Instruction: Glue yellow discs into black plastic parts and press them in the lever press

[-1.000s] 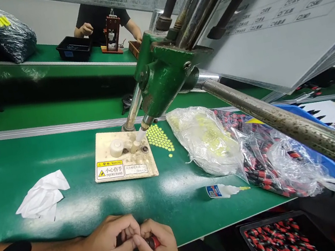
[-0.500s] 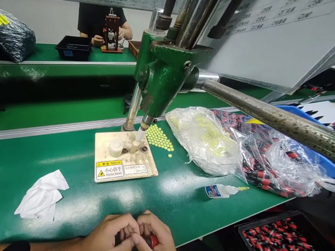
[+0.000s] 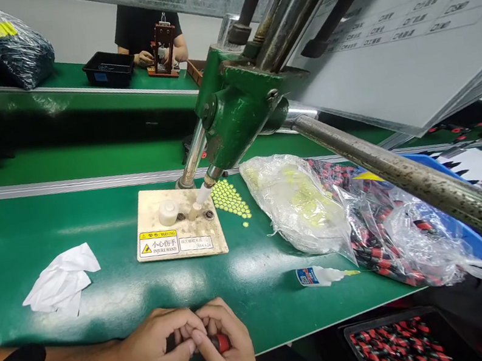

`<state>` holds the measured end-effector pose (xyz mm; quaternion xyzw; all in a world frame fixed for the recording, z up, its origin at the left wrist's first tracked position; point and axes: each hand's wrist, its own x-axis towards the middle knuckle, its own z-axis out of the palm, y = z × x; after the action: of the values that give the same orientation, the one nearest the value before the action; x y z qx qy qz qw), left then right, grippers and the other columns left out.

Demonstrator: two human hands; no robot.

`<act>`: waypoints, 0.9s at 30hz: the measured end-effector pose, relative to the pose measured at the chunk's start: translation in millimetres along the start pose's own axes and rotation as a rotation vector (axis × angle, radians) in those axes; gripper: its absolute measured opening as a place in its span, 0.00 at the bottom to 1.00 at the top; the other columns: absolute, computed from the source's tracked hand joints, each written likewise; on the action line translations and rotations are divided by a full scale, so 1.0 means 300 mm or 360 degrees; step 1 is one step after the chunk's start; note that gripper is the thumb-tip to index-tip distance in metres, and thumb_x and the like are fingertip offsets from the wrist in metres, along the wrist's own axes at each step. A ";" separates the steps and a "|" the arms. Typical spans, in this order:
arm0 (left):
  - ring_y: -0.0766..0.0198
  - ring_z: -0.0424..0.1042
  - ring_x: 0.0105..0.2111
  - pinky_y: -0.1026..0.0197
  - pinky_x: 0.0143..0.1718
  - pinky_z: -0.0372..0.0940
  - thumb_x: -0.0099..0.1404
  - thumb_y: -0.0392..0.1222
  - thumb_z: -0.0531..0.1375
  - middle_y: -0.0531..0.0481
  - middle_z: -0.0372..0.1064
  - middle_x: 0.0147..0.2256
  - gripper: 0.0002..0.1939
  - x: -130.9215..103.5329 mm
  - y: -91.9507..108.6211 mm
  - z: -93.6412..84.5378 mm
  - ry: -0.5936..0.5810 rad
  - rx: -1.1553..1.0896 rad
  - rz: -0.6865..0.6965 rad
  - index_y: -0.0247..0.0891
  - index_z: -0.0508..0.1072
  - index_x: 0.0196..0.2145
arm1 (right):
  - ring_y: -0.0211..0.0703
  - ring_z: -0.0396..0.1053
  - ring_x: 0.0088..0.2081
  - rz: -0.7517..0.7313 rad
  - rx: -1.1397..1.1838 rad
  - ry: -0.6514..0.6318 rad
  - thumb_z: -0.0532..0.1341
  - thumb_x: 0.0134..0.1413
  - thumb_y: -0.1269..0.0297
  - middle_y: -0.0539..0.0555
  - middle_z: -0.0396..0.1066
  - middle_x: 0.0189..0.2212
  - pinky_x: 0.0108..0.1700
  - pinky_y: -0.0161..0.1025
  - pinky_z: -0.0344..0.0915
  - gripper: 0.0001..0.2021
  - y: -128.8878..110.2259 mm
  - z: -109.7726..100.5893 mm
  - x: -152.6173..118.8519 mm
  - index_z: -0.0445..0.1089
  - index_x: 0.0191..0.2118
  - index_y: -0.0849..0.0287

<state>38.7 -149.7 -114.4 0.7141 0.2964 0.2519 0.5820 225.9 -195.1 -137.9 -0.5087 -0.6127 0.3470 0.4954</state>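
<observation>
Both hands meet low in the head view, over the table's front edge. My right hand [image 3: 228, 340] is closed round a small red-and-black part [image 3: 223, 342], whose red end shows below the fingers. My left hand [image 3: 158, 348] is closed too, its fingertips pressed against those of the right hand. Something dark shows inside its curled fingers, but I cannot make out what. Beyond the hands stands a hand press [image 3: 242, 106] with a pale base plate [image 3: 145, 255] bearing a warning label. Small yellow-green discs [image 3: 229, 199] lie beside this plate.
Crumpled white tissue [image 3: 61, 278] lies on the left. To the right are a glue bottle [image 3: 319, 275], a clear bag [image 3: 295, 202] of yellowish pieces and a bag of red-and-black parts [image 3: 373, 251]. A black tray [image 3: 347, 335] holds similar parts. Another person [image 3: 146, 30] works across the table.
My hands stay together in nearly the same place, with slightly more of the red end showing. The whole view has shifted slightly. The person opposite has moved their hands a little.
</observation>
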 end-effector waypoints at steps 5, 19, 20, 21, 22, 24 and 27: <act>0.69 0.66 0.28 0.69 0.35 0.64 0.71 0.36 0.59 0.55 0.70 0.29 0.04 -0.003 -0.005 0.003 -0.0001 -0.0034 -0.0038 0.38 0.75 0.40 | 0.35 0.61 0.27 0.0001 0.0001 -0.0037 0.66 0.67 0.61 0.47 0.64 0.28 0.28 0.33 0.59 0.05 0.000 -0.002 0.000 0.76 0.39 0.53; 0.69 0.68 0.28 0.70 0.34 0.66 0.70 0.38 0.60 0.54 0.73 0.30 0.04 -0.009 -0.011 0.003 -0.0011 -0.0047 -0.0066 0.37 0.75 0.40 | 0.34 0.60 0.24 0.0043 -0.0003 -0.0107 0.66 0.66 0.60 0.44 0.63 0.23 0.27 0.32 0.59 0.06 0.004 -0.007 -0.003 0.75 0.38 0.54; 0.69 0.68 0.28 0.70 0.34 0.66 0.70 0.37 0.61 0.54 0.73 0.30 0.04 -0.010 -0.012 0.004 -0.0011 -0.0042 -0.0069 0.37 0.76 0.40 | 0.34 0.60 0.24 0.0048 -0.0005 -0.0114 0.66 0.66 0.60 0.44 0.63 0.23 0.27 0.32 0.59 0.06 0.004 -0.008 -0.003 0.75 0.38 0.54; 0.69 0.68 0.28 0.70 0.34 0.66 0.70 0.37 0.61 0.54 0.73 0.30 0.04 -0.011 -0.013 0.004 -0.0011 -0.0039 -0.0069 0.37 0.76 0.40 | 0.34 0.60 0.25 0.0051 -0.0008 -0.0123 0.66 0.67 0.60 0.44 0.64 0.24 0.27 0.32 0.59 0.06 0.003 -0.008 -0.002 0.75 0.38 0.54; 0.69 0.68 0.28 0.69 0.34 0.66 0.70 0.37 0.61 0.54 0.73 0.30 0.04 -0.011 -0.014 0.005 -0.0007 -0.0037 -0.0068 0.37 0.76 0.40 | 0.34 0.61 0.25 0.0055 -0.0012 -0.0129 0.66 0.67 0.59 0.44 0.64 0.24 0.27 0.32 0.59 0.06 0.002 -0.008 -0.002 0.75 0.38 0.54; 0.68 0.69 0.29 0.69 0.34 0.66 0.70 0.38 0.61 0.53 0.73 0.30 0.04 -0.010 -0.014 0.005 -0.0011 -0.0033 -0.0062 0.37 0.76 0.40 | 0.34 0.60 0.25 0.0058 -0.0015 -0.0136 0.65 0.67 0.59 0.44 0.64 0.24 0.27 0.32 0.59 0.08 -0.002 -0.008 0.000 0.74 0.36 0.54; 0.68 0.70 0.28 0.69 0.34 0.66 0.70 0.37 0.61 0.53 0.73 0.30 0.04 -0.007 -0.014 0.004 -0.0023 -0.0043 -0.0046 0.37 0.76 0.39 | 0.34 0.60 0.24 0.0066 -0.0023 -0.0143 0.65 0.67 0.58 0.44 0.64 0.23 0.27 0.32 0.59 0.09 -0.008 -0.006 0.002 0.74 0.35 0.55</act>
<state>37.6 -151.3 -118.7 0.7036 0.2991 0.2423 0.5973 227.1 -195.1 -135.0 -0.5089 -0.6261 0.3752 0.4563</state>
